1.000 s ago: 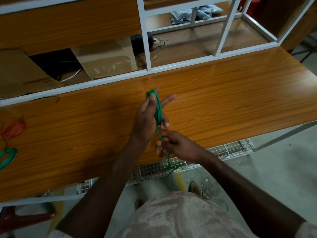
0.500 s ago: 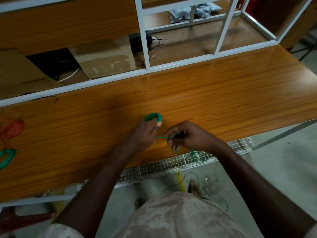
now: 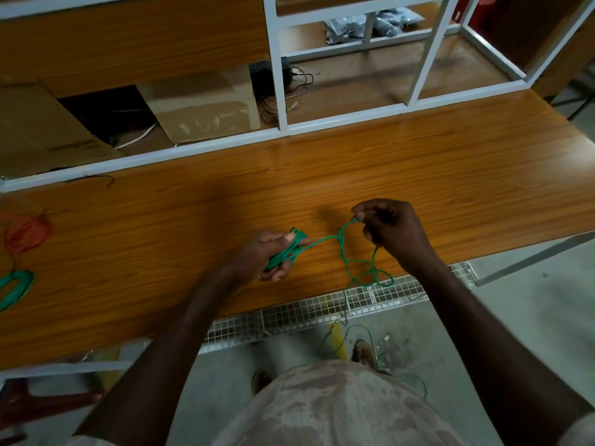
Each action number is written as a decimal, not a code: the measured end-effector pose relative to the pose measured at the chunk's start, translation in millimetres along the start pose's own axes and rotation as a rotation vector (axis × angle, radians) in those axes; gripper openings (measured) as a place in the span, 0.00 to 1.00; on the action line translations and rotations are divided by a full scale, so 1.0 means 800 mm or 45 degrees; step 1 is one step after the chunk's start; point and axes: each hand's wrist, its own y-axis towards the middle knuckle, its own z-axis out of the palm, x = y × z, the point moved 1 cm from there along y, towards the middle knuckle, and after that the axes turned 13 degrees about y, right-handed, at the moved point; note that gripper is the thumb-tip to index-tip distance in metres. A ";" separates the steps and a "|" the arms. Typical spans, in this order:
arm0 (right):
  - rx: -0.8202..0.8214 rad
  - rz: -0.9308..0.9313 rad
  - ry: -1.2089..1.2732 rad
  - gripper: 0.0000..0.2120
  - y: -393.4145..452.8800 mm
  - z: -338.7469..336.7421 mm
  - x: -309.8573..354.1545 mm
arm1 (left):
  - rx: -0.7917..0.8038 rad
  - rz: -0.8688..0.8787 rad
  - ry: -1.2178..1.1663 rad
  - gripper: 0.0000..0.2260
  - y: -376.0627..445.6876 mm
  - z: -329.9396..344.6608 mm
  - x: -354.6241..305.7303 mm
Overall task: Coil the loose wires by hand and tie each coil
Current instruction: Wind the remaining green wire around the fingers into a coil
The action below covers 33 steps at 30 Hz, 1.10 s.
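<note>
My left hand (image 3: pixel 269 255) is closed around a small green wire coil (image 3: pixel 288 251) just above the wooden tabletop (image 3: pixel 161 246). From the coil a loose green wire (image 3: pixel 346 252) runs right to my right hand (image 3: pixel 391 226), which pinches it between thumb and fingers. Below that hand the wire hangs in tangled loops near the table's front edge and trails down toward the floor. A finished green coil (image 3: pixel 14 286) and a red coil (image 3: pixel 27 235) lie at the table's far left.
A white metal frame (image 3: pixel 280 75) stands along the back of the table, with cardboard (image 3: pixel 206 111) and a black adapter (image 3: pixel 262 74) behind it. A wire mesh tray (image 3: pixel 322 312) runs under the front edge. My feet stand on the concrete floor below.
My left hand lowered the coil from upright to just above the table. My right hand moved right and up, drawing a length of loose wire out from the coil.
</note>
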 end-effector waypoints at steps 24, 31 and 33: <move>-0.674 0.079 -0.556 0.22 0.003 -0.102 -0.032 | -0.325 -0.110 -0.380 0.21 -0.015 -0.044 0.033; -0.074 0.049 -0.867 0.14 -0.004 -0.042 -0.064 | -0.355 -0.095 -0.832 0.23 0.005 -0.013 0.000; 0.019 0.032 -0.834 0.16 -0.010 -0.017 -0.058 | -0.344 -0.075 -0.858 0.23 0.011 -0.003 -0.011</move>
